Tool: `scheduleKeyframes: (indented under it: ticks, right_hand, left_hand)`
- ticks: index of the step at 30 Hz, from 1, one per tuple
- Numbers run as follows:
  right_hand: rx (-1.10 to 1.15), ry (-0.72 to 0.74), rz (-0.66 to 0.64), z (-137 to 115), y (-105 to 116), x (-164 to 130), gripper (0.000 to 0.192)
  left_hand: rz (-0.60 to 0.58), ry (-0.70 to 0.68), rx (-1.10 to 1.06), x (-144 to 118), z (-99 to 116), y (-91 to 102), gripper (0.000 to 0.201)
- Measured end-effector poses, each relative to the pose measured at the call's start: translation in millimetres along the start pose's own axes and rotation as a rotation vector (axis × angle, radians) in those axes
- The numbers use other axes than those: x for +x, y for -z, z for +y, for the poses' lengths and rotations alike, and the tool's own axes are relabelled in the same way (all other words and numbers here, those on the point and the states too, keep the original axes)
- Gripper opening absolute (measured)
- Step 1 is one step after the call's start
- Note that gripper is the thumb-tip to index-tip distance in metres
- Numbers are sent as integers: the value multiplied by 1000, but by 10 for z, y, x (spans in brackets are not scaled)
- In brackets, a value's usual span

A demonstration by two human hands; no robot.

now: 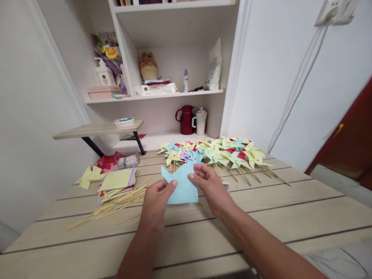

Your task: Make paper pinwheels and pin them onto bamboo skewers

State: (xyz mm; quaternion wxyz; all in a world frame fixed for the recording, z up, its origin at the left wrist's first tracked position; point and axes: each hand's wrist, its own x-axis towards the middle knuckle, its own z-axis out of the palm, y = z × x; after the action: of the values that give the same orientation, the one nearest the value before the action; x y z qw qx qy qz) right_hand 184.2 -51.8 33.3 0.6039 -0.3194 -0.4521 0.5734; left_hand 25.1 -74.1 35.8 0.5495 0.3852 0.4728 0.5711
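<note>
A light blue sheet of paper [183, 189] is held up between my two hands above the table. One slit corner of it sticks out at the upper left. My left hand [157, 199] pinches its left side, thumb on the front. At its upper right edge, my right hand [207, 186] grips the paper between thumb and fingers. Beyond the hands lie many paper pinwheels [215, 155] on sticks, in yellow, green, blue, red and purple. Left of my left hand are loose thin wooden sticks [116, 207] and a stack of coloured paper sheets [116, 180].
A yellow paper pinwheel shape [90, 177] and red paper pieces [107, 162] lie at the left, beside a clear plastic box [128, 160]. A small raised wooden stand [95, 130] stands behind them. On the shelf unit are a red jug [186, 120] and a speckled cup [201, 122].
</note>
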Motion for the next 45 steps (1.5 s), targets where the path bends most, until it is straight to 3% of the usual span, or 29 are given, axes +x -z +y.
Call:
scheduleKeyframes:
  ticks: [4,9,12,21,27,33,36,40,45]
  right_hand:
    - [-253,306,52,-86,60,-12,52]
    - [-699,527,-100,-132,85,-70,24]
    - [-778,548,-149,-122,77,-80,20]
    - [-746,533,-322,-99,86,-79,17]
    - [-732,539,-357,-113,77,-95,15]
    - [-794,563,-411,-133,71,-105,29]
    - [-797,601,-450,-131,70,-98,26]
    - [-770,623,-404,-108,72,-80,17]
    - [-758,533,-286,-79,86,-57,7]
  left_hand:
    - [-69,38,-87,4,32,66,40]
    - [-94,61,-142,-14,86,116,44]
    - [-106,63,-156,-5,91,147,46]
    - [-78,65,-168,-24,53,134,45]
    - [-60,66,-168,-68,28,107,40]
    - [-71,53,-173,-64,28,127,41]
    - [-55,54,-168,-49,25,137,42]
    - [-57,47,-159,-50,27,131,42]
    - [-86,30,-136,-75,17,109,40]
